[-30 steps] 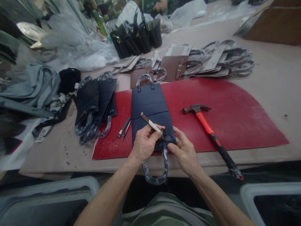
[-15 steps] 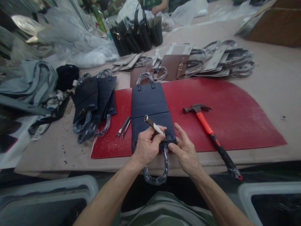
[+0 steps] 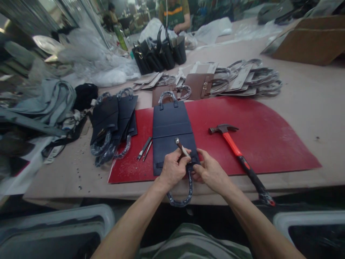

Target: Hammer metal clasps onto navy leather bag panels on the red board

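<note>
A flat navy bag panel lies on the red mat, a wrapped handle hanging over the table's near edge. My left hand is closed around a metal punch tool with a white grip, held upright with its tip on the panel's near edge. My right hand is beside it, fingers curled, pinching the panel edge by the handle tab. A hammer with an orange and black handle lies on the mat to the right of my hands.
Two thin metal tools lie left of the panel. A stack of dark panels sits further left, brown and grey pieces behind the mat, finished black bags at the back. A person in green stands beyond. Grey bins sit below the table.
My left hand has tipped the punch from a slant to nearly upright at the panel's near edge. My right hand has closed in on the edge. The view has tilted up a little.
</note>
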Demonstrator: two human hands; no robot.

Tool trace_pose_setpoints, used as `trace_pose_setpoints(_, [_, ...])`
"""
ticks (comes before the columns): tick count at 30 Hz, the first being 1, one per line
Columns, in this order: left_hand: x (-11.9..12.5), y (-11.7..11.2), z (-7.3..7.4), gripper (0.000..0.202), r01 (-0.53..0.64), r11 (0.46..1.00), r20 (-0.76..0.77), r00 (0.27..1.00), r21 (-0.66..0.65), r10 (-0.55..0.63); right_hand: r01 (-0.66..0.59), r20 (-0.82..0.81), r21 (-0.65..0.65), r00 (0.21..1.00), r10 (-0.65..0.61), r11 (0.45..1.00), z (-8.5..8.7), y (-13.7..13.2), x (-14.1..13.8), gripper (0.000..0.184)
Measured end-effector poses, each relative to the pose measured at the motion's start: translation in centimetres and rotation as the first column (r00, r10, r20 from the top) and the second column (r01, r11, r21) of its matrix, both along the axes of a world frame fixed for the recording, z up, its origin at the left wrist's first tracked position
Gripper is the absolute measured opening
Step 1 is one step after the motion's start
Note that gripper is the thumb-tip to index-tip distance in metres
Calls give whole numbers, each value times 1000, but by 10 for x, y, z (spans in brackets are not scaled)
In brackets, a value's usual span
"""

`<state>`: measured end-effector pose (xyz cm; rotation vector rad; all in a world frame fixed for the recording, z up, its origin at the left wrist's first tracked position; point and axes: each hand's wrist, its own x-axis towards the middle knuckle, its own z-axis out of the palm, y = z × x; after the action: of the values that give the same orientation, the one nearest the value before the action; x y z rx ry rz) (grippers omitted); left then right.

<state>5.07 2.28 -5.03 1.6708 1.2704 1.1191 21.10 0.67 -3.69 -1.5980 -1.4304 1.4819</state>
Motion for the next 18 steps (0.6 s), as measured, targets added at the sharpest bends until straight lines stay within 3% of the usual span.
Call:
trace_pose_setpoints(2, [0, -1, -1, 19, 11, 1000, -28, 1000, 27, -10, -54, 207, 68, 978, 38, 996, 5, 1, 2, 59])
trace_pose_setpoints(5, [2, -5, -2, 19, 36, 997, -88, 996, 67, -30, -175, 504, 153, 861, 76, 972, 8, -3, 4, 49])
trace_pose_setpoints(9, [4, -9, -5, 19, 59, 991, -139, 989, 124, -42, -171, 539, 149, 840, 65, 974, 10, -14, 15, 43])
trace_pose_setpoints(12, [4, -9, -8, 19, 72, 984, -154, 987, 162, -47, -72, 578, 215, 814, -67, 974, 11, -22, 37, 41])
trace_pose_setpoints(15, [4, -9, -8, 18, 98, 980, -174, 982, 172, -68, -32, 683, 396, 678, -271, 918, 12, -23, 70, 39])
trace_pose_setpoints(18, [4, -8, -8, 17, 116, 978, -170, 982, 175, -86, -126, 800, 470, 478, -362, 874, 10, -19, 100, 38])
